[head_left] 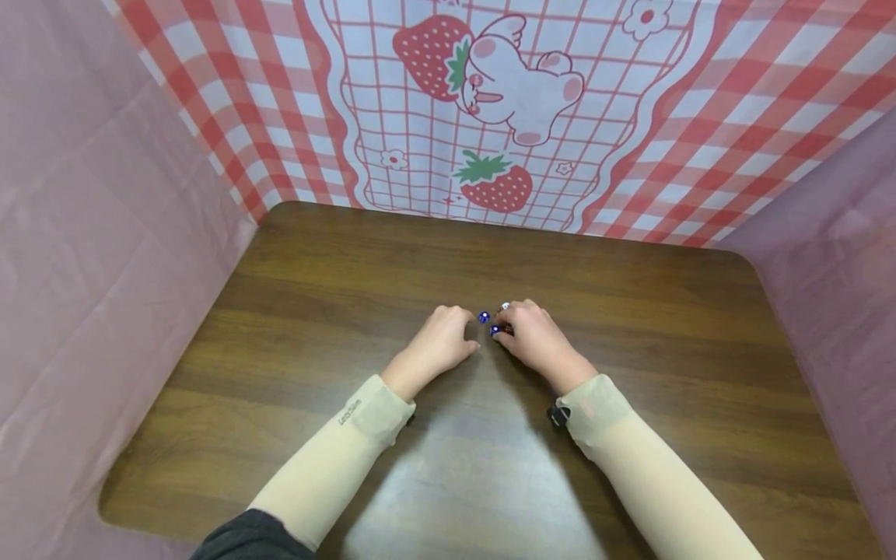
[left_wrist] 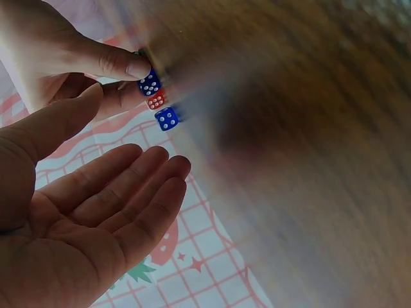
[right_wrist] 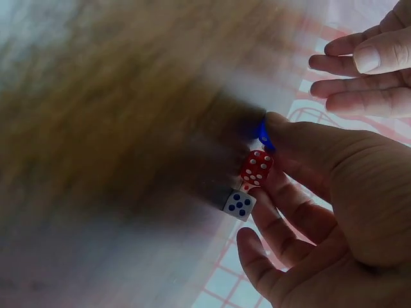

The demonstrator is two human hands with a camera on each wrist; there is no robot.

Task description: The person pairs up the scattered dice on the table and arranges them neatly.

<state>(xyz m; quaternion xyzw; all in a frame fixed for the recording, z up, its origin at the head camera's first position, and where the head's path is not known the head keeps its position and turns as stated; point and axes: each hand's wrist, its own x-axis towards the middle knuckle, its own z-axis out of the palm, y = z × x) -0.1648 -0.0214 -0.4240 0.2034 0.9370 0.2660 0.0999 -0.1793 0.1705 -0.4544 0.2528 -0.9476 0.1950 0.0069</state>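
Observation:
My left hand (head_left: 442,336) is just left of a small group of dice, fingers extended and holding nothing; its palm (left_wrist: 77,237) shows in the left wrist view. Opposite it, my right hand (head_left: 537,342) pinches a blue die (left_wrist: 149,83) with the thumb against it; the far fingertip is partly hidden. A red die (right_wrist: 257,168) sits beside that blue die, close to the curled right fingers. Beyond it is a white die (right_wrist: 239,205) with blue dots. A second blue die (head_left: 484,317) stands between the two hands, apart from the left fingertips.
The dice are on a brown wood-grain table (head_left: 336,272) with rounded corners. A red-and-white checked cloth (head_left: 434,179) with strawberries hangs behind its far edge. Pink cloth (head_left: 105,233) hangs on the left, and more cloth (head_left: 826,233) on the right.

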